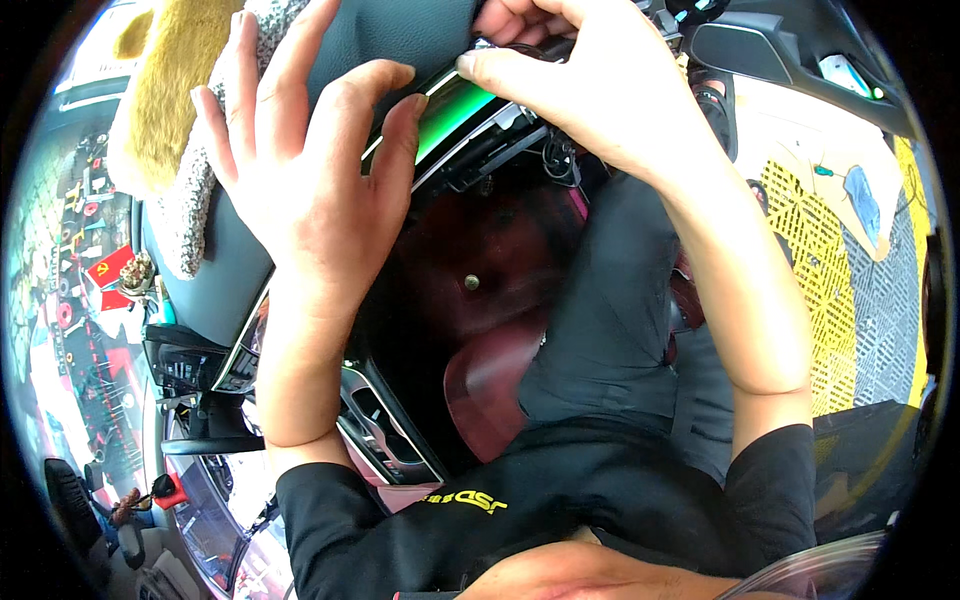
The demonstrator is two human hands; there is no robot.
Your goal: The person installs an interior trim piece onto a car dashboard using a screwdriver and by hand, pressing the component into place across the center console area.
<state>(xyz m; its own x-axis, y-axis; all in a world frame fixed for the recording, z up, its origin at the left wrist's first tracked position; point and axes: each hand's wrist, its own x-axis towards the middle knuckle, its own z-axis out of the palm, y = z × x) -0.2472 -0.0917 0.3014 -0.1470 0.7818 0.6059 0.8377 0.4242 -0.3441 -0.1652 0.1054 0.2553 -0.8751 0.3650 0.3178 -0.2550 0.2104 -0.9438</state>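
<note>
A dashboard trim strip (450, 118) with a bright green, shiny face runs along the lower edge of a dark grey-green padded dashboard (405, 35). My left hand (320, 170) is over the strip's left part, fingers spread across the dashboard. Its thumb and index fingertips come close to the strip with a gap between them. At the strip's right end, my right hand (590, 80) is closed, the thumb by the upper edge and the fingers curled behind. A dark, glossy edge shows between them. Below the strip, dark brackets and a bundle of thin wires (560, 155) are exposed.
Beneath the dashboard lies a dark red footwell with a small round object (471, 282). A centre console (385, 430) is at left. Fluffy covers (180, 100) lie on the dashboard's left side. A car door (750, 50) stands at upper right, beside yellow and grey floor grating (815, 290).
</note>
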